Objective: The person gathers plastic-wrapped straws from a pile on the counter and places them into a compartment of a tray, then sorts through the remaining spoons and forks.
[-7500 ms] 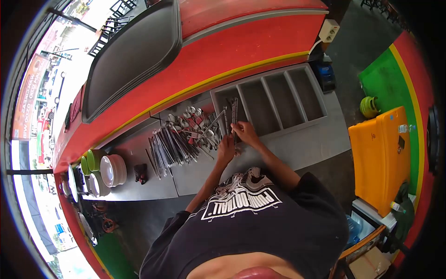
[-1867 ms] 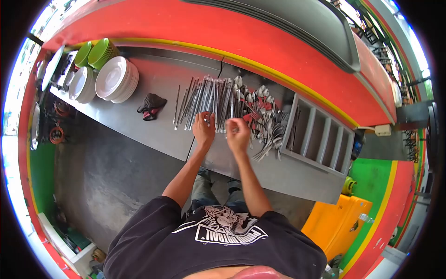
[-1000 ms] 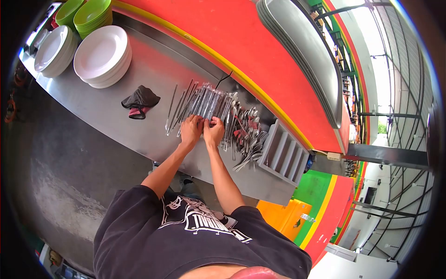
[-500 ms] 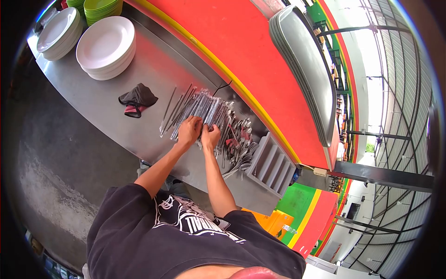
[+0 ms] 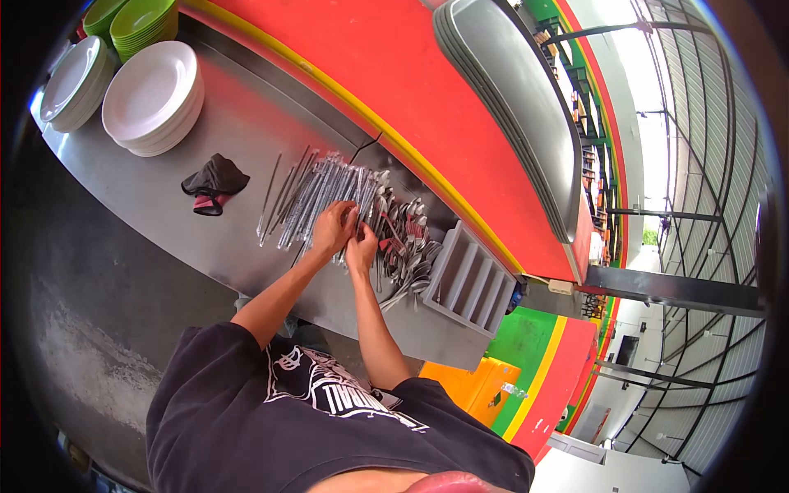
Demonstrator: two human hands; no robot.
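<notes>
Chopsticks [image 5: 316,201] lay in a row on the steel worktop [image 5: 164,205], beside the spoons [image 5: 407,246]. Your left hand [image 5: 331,230] and right hand [image 5: 362,246] met over them, fingers pinching a few sticks; squaring their ends first would have eased lifting.

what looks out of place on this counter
A crumpled dark cloth with a pink edge lies loose on the steel counter, between the white plates and the cutlery pile. Nothing looks spilled or broken.
</notes>
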